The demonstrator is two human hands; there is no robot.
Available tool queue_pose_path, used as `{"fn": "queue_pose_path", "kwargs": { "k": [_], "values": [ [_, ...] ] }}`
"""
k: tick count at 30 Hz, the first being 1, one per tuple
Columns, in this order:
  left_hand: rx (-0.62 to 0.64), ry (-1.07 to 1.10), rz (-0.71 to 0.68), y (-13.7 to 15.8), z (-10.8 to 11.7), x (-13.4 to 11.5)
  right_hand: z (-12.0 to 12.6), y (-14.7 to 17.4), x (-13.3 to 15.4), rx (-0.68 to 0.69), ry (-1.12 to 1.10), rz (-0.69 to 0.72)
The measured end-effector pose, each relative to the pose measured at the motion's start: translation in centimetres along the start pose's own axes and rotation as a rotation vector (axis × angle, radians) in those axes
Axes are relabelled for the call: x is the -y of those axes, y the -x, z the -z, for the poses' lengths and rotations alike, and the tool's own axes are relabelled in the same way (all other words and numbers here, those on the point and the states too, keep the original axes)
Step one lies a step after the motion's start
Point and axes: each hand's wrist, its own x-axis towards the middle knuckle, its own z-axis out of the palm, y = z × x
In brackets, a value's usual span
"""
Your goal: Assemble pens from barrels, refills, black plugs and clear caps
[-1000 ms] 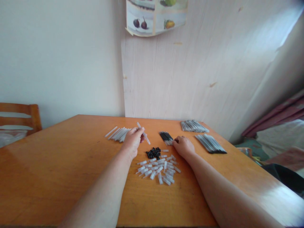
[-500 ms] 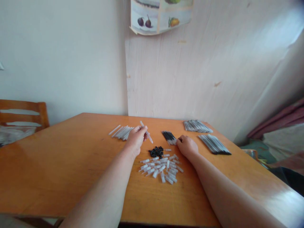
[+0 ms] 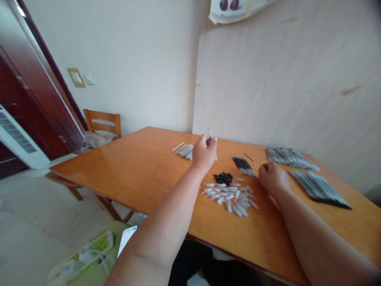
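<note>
My left hand (image 3: 204,152) is closed around a slim, translucent white tube (image 3: 210,132), held upright above the table. Between the fingertips of my right hand (image 3: 274,177) is a thin stick (image 3: 250,158), dark at its far end and pale near the fingers. Just left of it lies a row of similar black-and-clear sticks (image 3: 244,165). A pile of white tubes (image 3: 184,151) sits beside my left hand, partly hidden by it. Between my forearms are a heap of small black plugs (image 3: 223,178) and many short whitish pieces with narrow tips (image 3: 230,195).
At the right lie two bundles of grey tubes with dark ends, one farther back (image 3: 291,157) and one nearer (image 3: 320,189). A wooden chair (image 3: 102,121) stands beyond the table's left side. Below the near edge are a phone (image 3: 127,238) and a green power strip (image 3: 102,244).
The view has swung left and down. My right hand has lifted one thin stick away from the row. The left hand still holds the white tube, now turned more upright.
</note>
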Motion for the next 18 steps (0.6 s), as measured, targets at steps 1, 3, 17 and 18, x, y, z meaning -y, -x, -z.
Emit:
{"fn": "queue_pose_path", "kwargs": {
  "k": [1, 3, 17, 18],
  "values": [
    [-0.006, -0.063, -0.069, 0.1, -0.2, -0.5, 0.0, -0.1, -0.1, -0.012, -0.006, 0.007],
    [0.008, -0.121, -0.134, 0.3, -0.5, -1.6, -0.1, -0.2, -0.3, -0.039, -0.022, 0.012],
    [0.035, -0.173, -0.222, 5.9, -3.2, -6.9, 0.8, 0.2, -0.3, -0.244, -0.223, 0.037],
    [0.041, -0.178, -0.218, 6.2, -3.3, -7.0, 0.7, 0.1, -0.5, -0.256, -0.219, 0.034]
  ]
}}
